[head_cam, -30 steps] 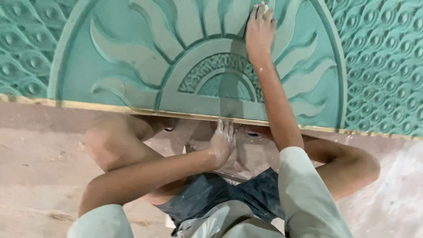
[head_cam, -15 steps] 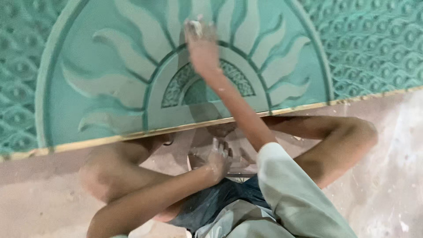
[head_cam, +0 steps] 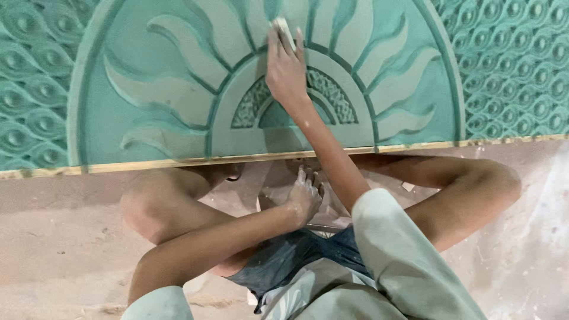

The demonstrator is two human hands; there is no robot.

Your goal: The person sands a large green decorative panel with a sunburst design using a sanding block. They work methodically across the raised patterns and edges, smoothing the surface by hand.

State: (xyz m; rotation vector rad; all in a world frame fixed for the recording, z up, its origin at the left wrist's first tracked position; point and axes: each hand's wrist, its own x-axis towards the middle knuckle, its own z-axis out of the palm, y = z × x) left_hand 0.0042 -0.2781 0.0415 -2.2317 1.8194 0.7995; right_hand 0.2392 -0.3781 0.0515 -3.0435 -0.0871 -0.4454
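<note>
A large teal carved panel [head_cam: 148,89] with a sun-ray relief and a half-round centre lies before me on the floor. My right hand [head_cam: 285,68] reaches out over it and presses a small pale sanding pad [head_cam: 283,31] against a ray just above the arch. My left hand [head_cam: 306,194] rests, fingers spread and dusty, on the floor between my crossed legs, just below the panel's pale wooden edge [head_cam: 178,162]. It holds nothing.
My bare knees [head_cam: 157,204] stick out left and right beneath the panel edge. The dusty pink-beige floor [head_cam: 53,237] surrounds me, with white powder at the right. Scale-patterned relief [head_cam: 510,65] fills the panel's sides.
My right hand slid with the pad across the rays, from the right of the sun towards its top centre. The view shifted sideways. My left hand stayed on the floor.
</note>
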